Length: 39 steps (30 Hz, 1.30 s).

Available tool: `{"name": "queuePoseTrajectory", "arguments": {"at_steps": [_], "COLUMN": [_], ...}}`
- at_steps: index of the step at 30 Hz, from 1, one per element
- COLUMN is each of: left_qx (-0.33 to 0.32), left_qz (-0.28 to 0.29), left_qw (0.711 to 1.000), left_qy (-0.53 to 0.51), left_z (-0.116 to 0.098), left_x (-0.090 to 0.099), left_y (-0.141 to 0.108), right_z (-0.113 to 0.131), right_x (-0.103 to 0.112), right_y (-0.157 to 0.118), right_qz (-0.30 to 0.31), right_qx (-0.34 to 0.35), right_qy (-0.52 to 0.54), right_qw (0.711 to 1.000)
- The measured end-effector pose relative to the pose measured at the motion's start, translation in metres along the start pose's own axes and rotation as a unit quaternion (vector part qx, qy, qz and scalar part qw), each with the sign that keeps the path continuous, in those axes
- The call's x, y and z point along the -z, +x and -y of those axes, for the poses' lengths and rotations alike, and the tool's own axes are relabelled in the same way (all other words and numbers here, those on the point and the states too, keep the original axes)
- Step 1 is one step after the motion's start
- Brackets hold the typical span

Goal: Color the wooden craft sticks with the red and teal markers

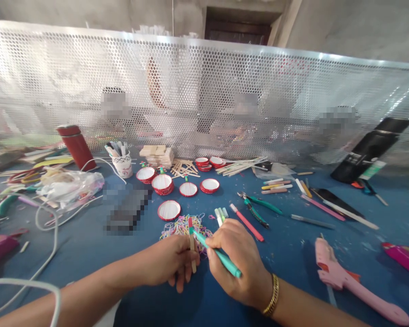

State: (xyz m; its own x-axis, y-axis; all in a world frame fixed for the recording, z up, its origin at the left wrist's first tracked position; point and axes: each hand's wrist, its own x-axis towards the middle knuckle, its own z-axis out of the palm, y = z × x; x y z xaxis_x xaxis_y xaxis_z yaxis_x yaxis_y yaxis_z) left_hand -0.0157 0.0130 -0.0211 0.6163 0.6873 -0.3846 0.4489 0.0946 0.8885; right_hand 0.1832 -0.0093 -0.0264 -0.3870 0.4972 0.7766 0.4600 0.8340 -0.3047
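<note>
My left hand (177, 261) pinches a small wooden stick (192, 254) upright; its upper end is coloured red at the tip and green below. My right hand (235, 259) holds a teal marker (226, 263), its tip touching or very near the green part of the stick. Behind both hands lies a pile of colourful rubber bands (180, 225). Just beyond the pile rests a red-rimmed white disc (169, 210), with stacks of similar discs (162, 182) further back. Capped green markers (220, 215) and a red marker (247, 222) lie beside my right hand.
Pliers (255, 206), a pink glue gun (344, 281) and a black bottle (371, 147) are on the right. At left are a red flask (77, 147), a cup of markers (122, 164), a dark phone-like object (131, 209) and a white cable (56, 231). A perforated metal screen (177, 100) stands behind.
</note>
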Motion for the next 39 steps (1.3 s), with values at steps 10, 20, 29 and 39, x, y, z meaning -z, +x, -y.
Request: {"name": "queuePoseTrajectory", "arguments": {"at_steps": [10, 20, 29, 39], "left_qx": [0.003, -0.01, 0.007, -0.001], "left_qz": [0.002, 0.011, 0.011, 0.004], "left_qw": [1.0, 1.0, 1.0, 1.0], "left_qy": [0.001, 0.011, 0.015, 0.005], "left_z": [0.0018, 0.0018, 0.0009, 0.0024], "left_x": [0.0004, 0.0012, 0.0003, -0.0002], "left_y": [0.0006, 0.0002, 0.0001, 0.0005], "right_z": [0.0008, 0.0008, 0.0027, 0.0022], "right_x": [0.0017, -0.0004, -0.0002, 0.0012], "right_y": [0.0009, 0.0008, 0.0016, 0.0015], "right_qz": [-0.012, 0.012, 0.021, 0.011], "right_qx": [-0.002, -0.007, 0.01, 0.01], "right_qy": [-0.014, -0.023, 0.0, -0.01], "right_qw": [1.0, 1.0, 1.0, 1.0]}}
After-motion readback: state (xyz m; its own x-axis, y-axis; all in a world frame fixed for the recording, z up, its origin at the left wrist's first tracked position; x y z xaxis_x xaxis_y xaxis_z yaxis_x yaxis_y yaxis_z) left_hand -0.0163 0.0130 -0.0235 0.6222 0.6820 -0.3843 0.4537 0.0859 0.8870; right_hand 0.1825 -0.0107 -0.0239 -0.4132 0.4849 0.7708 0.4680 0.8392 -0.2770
